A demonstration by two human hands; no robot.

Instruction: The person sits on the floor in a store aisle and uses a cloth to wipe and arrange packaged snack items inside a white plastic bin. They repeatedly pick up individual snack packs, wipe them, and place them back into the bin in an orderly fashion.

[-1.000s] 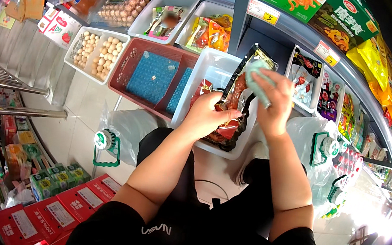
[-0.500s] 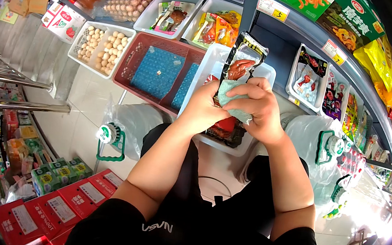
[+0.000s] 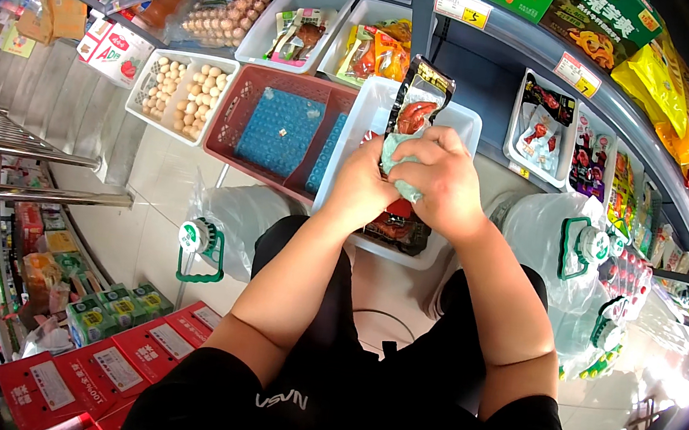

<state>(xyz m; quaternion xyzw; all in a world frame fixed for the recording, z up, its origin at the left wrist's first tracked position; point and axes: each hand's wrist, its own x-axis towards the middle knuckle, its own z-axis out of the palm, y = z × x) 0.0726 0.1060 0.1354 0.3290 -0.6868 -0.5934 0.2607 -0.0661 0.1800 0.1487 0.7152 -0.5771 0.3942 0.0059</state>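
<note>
Grips a dark-edged packet (image 3: 414, 118) of reddish food in the left hand (image 3: 361, 184), above a white tray (image 3: 464, 126); clasps a pale green cloth (image 3: 393, 149) in the bent fingers of the right hand (image 3: 443, 182) and presses it to the middle of the packet. Brings the cloth down from the packet's upper right edge, its spot a second ago, and turns the packet from a clear rightward lean to nearly straight ahead. Shifts only slightly from half a second ago. Looks, in judgement, like wiping in progress rather than finished, with the packet's far end uncovered. Leaves the left fingertips mostly hidden, and any contact between packet and tray impossible to tell. Works beside a red-brown crate (image 3: 259, 173), just left of the tray.
</note>
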